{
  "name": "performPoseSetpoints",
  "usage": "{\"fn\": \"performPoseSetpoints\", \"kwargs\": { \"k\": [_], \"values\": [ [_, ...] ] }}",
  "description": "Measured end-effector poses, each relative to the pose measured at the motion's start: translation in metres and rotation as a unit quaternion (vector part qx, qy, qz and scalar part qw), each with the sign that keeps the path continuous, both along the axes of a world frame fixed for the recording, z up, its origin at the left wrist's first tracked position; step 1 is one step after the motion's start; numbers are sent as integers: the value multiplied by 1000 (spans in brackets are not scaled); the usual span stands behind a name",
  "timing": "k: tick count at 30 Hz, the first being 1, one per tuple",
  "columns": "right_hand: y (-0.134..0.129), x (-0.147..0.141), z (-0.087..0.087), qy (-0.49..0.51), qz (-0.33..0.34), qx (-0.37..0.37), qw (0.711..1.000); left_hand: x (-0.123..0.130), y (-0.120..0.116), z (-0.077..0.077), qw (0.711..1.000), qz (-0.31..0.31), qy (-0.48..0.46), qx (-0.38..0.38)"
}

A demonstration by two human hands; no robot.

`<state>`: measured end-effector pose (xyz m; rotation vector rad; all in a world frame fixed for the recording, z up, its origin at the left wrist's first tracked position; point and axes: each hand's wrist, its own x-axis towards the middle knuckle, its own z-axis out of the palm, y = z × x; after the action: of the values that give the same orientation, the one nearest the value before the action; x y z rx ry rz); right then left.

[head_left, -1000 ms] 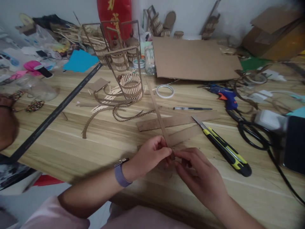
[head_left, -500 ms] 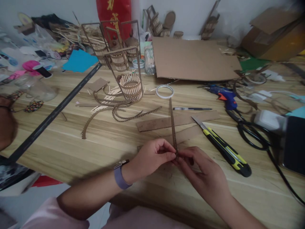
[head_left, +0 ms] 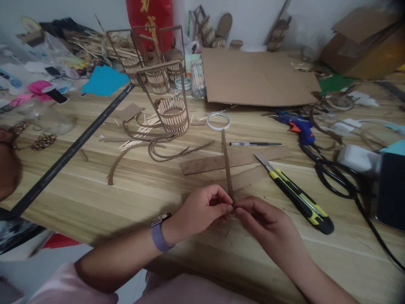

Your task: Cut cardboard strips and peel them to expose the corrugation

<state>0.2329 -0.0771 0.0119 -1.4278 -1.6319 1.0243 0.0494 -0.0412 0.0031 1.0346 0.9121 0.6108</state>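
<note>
Reaching in from the lower left, the left hand (head_left: pixel 202 209) pinches the near end of 1 thin cardboard strip (head_left: pixel 227 162); the right hand (head_left: pixel 272 223), angled in from the lower right, brings 2 fingertips to that end, grip uncertain. The strip's long axis runs away from the person, over flat cardboard pieces (head_left: pixel 202 164), its far tip slightly left, near a white ring (head_left: pixel 215 128).

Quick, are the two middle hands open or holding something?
Left hand: closed, pinching a cardboard strip.
Right hand: at the strip's near end; whether it grips cannot be told.
</note>
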Motion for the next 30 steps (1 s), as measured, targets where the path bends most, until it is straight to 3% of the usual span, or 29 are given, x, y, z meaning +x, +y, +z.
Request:
{"fn": "performPoseSetpoints", "kwargs": {
  "k": [3,5,12,17,23,30],
  "values": [
    [0,0,-2,24,10,-31,999,1,-1,1,1000,0,-1,5],
    [0,0,-2,15,12,-13,1000,1,-2,1,1000,0,-11,5],
    [-3,-2,-5,-92,17,205,974,1,-2,1,999,4,-49,-14],
    [-3,-3,-9,-119,18,260,958,2,-3,-1,999,-2,-45,-14],
    [-3,-2,-11,-132,28,282,950,0,-9,8,996,-8,43,83],
    [-5,-3,-11,-146,33,297,943,-2,-13,18,962,-25,154,225]
  ]
}}
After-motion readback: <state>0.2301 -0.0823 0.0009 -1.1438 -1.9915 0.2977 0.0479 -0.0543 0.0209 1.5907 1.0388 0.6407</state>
